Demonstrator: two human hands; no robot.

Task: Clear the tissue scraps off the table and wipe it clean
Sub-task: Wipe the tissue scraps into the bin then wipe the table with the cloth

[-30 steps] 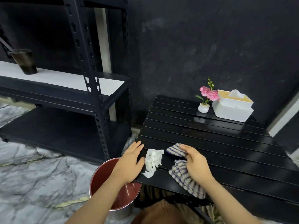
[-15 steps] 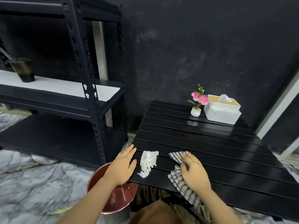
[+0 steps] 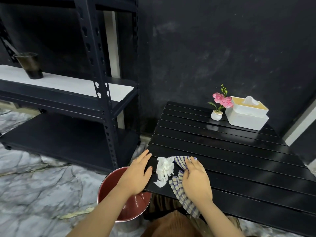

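White tissue scraps (image 3: pixel 164 168) lie in a small pile near the left front corner of the black slatted table (image 3: pixel 230 151). My right hand (image 3: pixel 195 178) presses flat on a blue-and-white checked cloth (image 3: pixel 181 189), whose top edge touches the scraps and whose tail hangs over the front edge. My left hand (image 3: pixel 136 173) rests flat at the table's left edge, fingers apart, just left of the scraps and holding nothing. A red-lined metal bucket (image 3: pixel 109 187) stands on the floor under that hand.
A small white pot with a pink flower (image 3: pixel 218 108) and a white tissue box (image 3: pixel 246 113) stand at the table's far end. A black metal shelving rack (image 3: pixel 95 93) with a dark cup (image 3: pixel 30 65) is to the left. The floor is marbled grey.
My right hand has pushed the cloth left, closing the gap to the scraps. The scraps are bunched closer to my left hand. My view has shifted slightly.
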